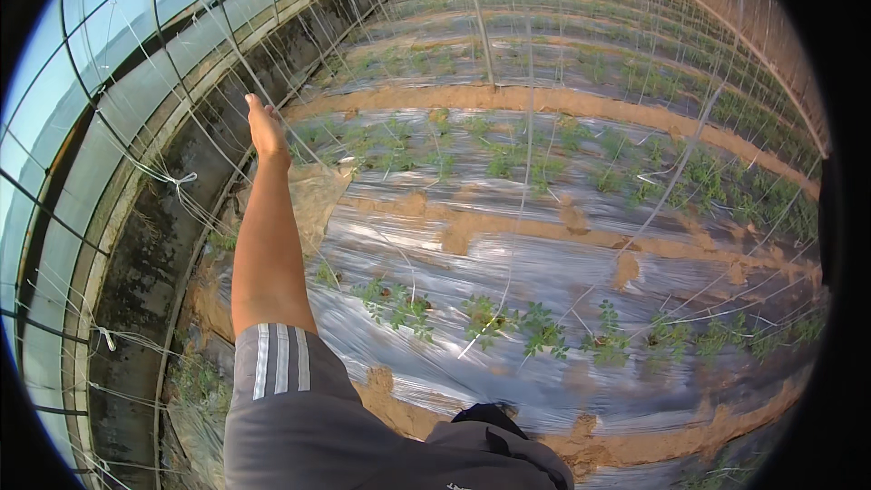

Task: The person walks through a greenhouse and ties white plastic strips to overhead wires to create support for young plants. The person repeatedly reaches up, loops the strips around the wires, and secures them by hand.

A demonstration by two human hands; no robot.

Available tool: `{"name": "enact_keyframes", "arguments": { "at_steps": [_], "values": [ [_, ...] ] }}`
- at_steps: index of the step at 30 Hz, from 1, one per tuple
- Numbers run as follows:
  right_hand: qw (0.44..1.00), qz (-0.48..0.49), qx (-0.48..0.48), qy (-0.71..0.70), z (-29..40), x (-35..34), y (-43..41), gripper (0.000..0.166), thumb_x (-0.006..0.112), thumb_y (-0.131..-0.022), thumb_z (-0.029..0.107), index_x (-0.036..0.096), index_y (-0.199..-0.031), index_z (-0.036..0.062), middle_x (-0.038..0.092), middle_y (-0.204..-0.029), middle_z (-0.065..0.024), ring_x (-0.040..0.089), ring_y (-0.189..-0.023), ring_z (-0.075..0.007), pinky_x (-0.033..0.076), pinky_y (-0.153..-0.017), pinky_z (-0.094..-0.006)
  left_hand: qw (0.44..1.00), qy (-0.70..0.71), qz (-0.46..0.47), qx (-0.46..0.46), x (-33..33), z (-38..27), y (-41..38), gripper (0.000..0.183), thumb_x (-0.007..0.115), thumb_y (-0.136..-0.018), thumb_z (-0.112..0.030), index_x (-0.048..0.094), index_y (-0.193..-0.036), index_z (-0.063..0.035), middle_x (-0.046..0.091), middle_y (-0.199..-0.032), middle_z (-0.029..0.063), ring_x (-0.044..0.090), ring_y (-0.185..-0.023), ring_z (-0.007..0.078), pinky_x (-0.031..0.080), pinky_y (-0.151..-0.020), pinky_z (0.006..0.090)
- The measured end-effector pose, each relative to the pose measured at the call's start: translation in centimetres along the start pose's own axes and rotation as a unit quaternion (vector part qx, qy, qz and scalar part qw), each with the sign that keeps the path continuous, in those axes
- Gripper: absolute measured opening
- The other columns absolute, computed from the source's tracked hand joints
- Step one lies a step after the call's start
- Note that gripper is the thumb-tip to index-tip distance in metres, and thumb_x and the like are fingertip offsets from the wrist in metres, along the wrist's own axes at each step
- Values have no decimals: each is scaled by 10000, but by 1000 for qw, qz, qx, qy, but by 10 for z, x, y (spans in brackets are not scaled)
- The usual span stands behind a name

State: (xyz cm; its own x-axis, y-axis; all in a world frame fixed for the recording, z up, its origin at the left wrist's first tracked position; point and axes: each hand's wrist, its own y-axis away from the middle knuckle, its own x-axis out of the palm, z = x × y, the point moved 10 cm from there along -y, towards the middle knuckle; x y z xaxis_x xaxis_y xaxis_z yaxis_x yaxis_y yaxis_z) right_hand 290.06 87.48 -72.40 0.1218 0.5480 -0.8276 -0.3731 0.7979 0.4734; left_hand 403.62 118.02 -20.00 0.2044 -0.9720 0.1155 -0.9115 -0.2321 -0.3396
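My left hand (267, 131) is stretched out ahead at the end of a straight arm, beside the greenhouse's low wall. It looks flat, seen nearly edge-on, with the thumb slightly off the fingers and nothing visible in it. A pale slanting line (235, 47) runs close by the fingers; whether they touch is unclear. My right hand is out of view. Before me lies a bed covered in silvery plastic mulch film (381, 245), with a row of young leafy plants (544, 330) growing through it. A white string (507, 279) hangs down to these plants.
A stained low wall (143, 265) curves along the left, under a metal frame with clear film. Knotted cords (182, 180) reach from the frame towards the bed. A thin post (480, 20) stands by a bare soil strip (422, 96). More planted rows and hanging strings extend behind.
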Motion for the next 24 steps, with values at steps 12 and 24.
{"name": "enact_keyframes", "arguments": {
  "at_steps": [12,24],
  "values": [
    [968,18,-236,88,23,-46,-214,225,650,-806,270,753,-932,115,740,-1026,-89,670,-1017,-312,496,-948,-458,847,-406,-270,-215,-374,50,190,819,421,-937,-689,476,-1423,-32,544,-1396,219,515,-1279,398,392,-1061,504],
    [939,-39,-221,260,54,76,-114,240,604,-854,337,708,-926,132,714,-898,-90,675,-805,-311,520,-709,-496,945,-289,-151,-32,-291,67,-22,893,427,-937,-711,383,-1505,-23,442,-1504,207,429,-1372,379,336,-1116,479]
  ]
}}
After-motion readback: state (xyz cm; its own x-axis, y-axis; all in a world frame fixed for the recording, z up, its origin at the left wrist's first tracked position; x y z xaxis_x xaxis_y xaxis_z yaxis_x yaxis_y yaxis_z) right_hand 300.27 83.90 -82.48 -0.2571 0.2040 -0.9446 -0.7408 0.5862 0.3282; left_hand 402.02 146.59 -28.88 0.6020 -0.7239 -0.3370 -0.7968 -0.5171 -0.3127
